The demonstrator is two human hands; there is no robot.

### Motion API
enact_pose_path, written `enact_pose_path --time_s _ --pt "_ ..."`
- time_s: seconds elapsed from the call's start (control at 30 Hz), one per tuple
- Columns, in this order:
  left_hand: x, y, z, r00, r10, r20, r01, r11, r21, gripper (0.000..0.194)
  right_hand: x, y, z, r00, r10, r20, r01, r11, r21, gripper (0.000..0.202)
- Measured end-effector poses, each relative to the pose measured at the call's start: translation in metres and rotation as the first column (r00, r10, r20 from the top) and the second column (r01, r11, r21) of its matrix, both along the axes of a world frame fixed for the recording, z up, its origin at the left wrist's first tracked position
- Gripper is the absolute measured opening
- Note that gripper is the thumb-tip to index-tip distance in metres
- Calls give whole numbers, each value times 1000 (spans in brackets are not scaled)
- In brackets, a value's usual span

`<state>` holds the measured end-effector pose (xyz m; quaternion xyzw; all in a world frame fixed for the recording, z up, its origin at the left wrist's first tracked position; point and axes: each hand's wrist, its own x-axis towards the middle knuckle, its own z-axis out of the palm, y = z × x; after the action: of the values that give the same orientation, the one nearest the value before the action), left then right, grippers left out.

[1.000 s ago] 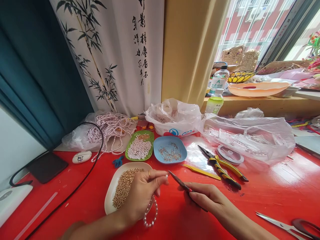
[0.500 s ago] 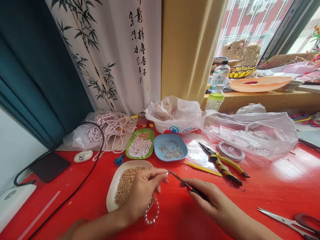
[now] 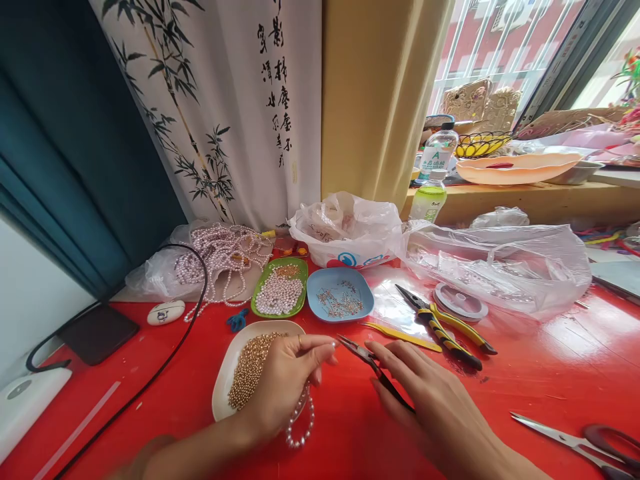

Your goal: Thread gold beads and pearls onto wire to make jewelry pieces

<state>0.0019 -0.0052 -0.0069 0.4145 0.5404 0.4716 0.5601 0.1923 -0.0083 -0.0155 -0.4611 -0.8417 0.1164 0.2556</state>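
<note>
I have a string of pearls (image 3: 299,443) hanging in a loop under my left hand (image 3: 293,370), nearer to me than the blue tray (image 3: 369,295). My left thumb and forefinger are pinched together; whether the pale glint at their tips is a bead or a nail, I can't tell. My right hand (image 3: 425,397) is round the small pliers (image 3: 373,360), its fingers lying along the handles rather than clenched. The nose sits just beside my left fingertips, straight down from the blue tray towards me; the jaws look slightly parted, and I can't see whether they touch anything.

From here, a slip of that nose would nip my fingertip, since the two are so close. Squeezing too hard could crush or scratch a pearl. If my pinch eased, the loop could drop, and loose pearls, if its end isn't fastened, would roll across the table (image 3: 345,440). My left arm passes by the white tray (image 3: 220,400), nearer and left of the blue tray; a knock there could spill its gold beads (image 3: 250,373).
</note>
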Motion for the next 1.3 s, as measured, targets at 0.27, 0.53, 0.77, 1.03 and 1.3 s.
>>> enact_pose_path --time_s 0.27,0.53,0.77,1.03,1.3 --pt "1 0 1 983 11 186 -7 1000 -21 18 1 -5 26 688 -368 -625 -483 411 -773 39" --pt "1 1 -3 980 -25 199 26 1000 -4 20 -2 -4 20 576 -438 -691 -634 295 -715 36" --pt "1 0 -5 982 -37 183 36 999 6 22 -4 -5 21 568 -445 -692 -638 293 -712 36" --pt "0 0 -5 984 -54 167 52 999 14 19 -2 -5 17 568 -434 -699 -646 291 -706 33" --pt "0 -3 -3 993 -52 110 52 999 9 17 -2 0 22 689 -322 -649 -531 385 -755 34"
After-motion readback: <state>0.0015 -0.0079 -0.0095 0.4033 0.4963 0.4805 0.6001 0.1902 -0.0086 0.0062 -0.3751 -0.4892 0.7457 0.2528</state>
